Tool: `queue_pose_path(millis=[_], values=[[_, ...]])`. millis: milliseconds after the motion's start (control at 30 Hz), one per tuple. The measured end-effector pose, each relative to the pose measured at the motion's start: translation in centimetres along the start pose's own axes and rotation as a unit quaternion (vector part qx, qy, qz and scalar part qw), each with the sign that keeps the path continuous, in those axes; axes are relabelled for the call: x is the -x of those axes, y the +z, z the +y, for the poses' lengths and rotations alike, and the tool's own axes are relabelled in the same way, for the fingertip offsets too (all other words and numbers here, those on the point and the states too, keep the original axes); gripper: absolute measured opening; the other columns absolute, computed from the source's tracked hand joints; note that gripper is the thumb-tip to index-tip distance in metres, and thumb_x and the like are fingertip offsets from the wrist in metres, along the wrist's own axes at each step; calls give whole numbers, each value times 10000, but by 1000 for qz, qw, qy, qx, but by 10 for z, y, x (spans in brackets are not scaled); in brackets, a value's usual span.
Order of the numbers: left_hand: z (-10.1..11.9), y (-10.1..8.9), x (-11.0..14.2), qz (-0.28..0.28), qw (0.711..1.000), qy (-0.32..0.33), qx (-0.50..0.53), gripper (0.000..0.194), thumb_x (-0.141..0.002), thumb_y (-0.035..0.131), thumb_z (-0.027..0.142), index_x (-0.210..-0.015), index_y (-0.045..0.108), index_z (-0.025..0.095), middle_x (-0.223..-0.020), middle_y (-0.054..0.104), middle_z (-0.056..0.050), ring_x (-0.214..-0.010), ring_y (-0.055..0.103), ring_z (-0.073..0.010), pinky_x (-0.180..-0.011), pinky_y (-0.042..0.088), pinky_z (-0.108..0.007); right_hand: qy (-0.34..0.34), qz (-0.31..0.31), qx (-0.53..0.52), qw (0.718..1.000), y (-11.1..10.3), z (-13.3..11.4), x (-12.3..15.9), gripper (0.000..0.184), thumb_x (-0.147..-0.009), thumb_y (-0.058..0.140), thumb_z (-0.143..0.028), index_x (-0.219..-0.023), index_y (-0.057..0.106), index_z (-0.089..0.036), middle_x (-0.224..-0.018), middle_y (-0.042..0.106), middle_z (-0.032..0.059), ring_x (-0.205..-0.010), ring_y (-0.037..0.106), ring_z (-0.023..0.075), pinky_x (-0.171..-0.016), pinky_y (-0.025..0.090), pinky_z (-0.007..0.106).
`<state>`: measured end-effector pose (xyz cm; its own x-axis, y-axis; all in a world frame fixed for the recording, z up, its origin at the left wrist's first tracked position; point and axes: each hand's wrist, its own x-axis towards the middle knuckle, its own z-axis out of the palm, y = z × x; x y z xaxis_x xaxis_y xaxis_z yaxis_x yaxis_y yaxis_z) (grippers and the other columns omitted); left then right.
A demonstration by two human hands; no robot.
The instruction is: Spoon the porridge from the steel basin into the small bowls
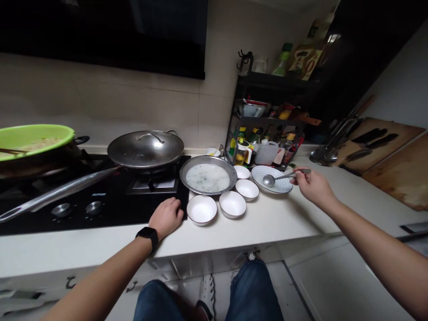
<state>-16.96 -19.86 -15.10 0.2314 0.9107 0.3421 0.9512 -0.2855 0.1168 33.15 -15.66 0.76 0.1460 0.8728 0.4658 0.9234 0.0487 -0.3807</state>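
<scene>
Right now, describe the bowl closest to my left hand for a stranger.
Right of the black cooktop, a steel basin of pale liquid sits on the white counter. Four small white bowls curve around it. Yours is the bowl at the left end, nearest your left hand.

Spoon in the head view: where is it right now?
In the head view, the metal spoon is in the right hand, with its bowl over the white patterned plate, just right of the small white bowls on the counter.
</scene>
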Motion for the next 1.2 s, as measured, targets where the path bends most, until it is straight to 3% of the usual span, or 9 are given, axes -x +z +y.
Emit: queue_pose_path(millis=[133, 267, 333, 533, 900, 1033, 1200], values=[[1, -2, 0, -2, 1000, -1, 1, 162, -930, 474, 232, -837, 605, 213, -910, 655, -97, -899, 623, -255, -874, 493, -398, 160, 8, -149, 976, 2, 3, 9, 144, -990, 515, -159, -985, 656, -184, -672, 743, 58, -693, 747, 200, -752, 589, 283], [1, -3, 0, -5, 1000, 1, -2, 172, -931, 466, 232, -826, 601, 217, -904, 648, -97, -893, 625, -253, -854, 492, -394, 300, 69, -354, 883, 11, 6, 7, 157, -992, 518, -84, -897, 603, -177, -610, 691, 72, -544, 699, 166, -610, 596, 232], [1, -3, 0, -4, 1000, 0, -2, 172, -930, 468, 233, -821, 601, 221, -901, 643, -95, -893, 628, -253, -848, 493, -390, 328, 86, -386, 858, 15, 8, 4, 152, -994, 507, -69, -903, 583, -164, -611, 679, 87, -541, 709, 174, -604, 612, 233], [1, -3, 1, 1, 1000, 1, -2, 170, -931, 471, 237, -819, 598, 223, -903, 642, -95, -897, 624, -257, -857, 499, -395, 349, 91, -418, 834, 12, 3, -4, 142, -988, 469, -46, -937, 582, -115, -630, 682, 112, -550, 721, 180, -615, 635, 244], [1, 1, 1, 4, 1000, 3, 4, 160, -933, 474, 222, -850, 610, 212, -939, 662, -105, -933, 634, -264, -903, 502, -402, 308, 74, -434, 843, -9, -37, -28, 214, -1028, 413, -58, -918, 577, -140, -589, 677, 92, -499, 699, 146, -553, 597, 177], [2, -1, 0, 4, 1000, -3, 8, 150, -925, 483, 214, -838, 605, 219, -923, 656, -97, -917, 639, -260, -883, 499, -393, 305, 45, -454, 836, 3, -60, -34, 207, -1027, 417, -62, -919, 580, -133, -588, 689, 105, -512, 709, 154, -527, 601, 186], [2, -2, 0, 5, 1000, -8, 16, 146, -919, 485, 198, -830, 599, 220, -915, 655, -94, -898, 636, -256, -871, 495, -390, 294, 4, -474, 830, 40, -89, -36, 142, -998, 493, -73, -918, 593, -135, -551, 674, 69, -496, 705, 161, -505, 602, 206]])
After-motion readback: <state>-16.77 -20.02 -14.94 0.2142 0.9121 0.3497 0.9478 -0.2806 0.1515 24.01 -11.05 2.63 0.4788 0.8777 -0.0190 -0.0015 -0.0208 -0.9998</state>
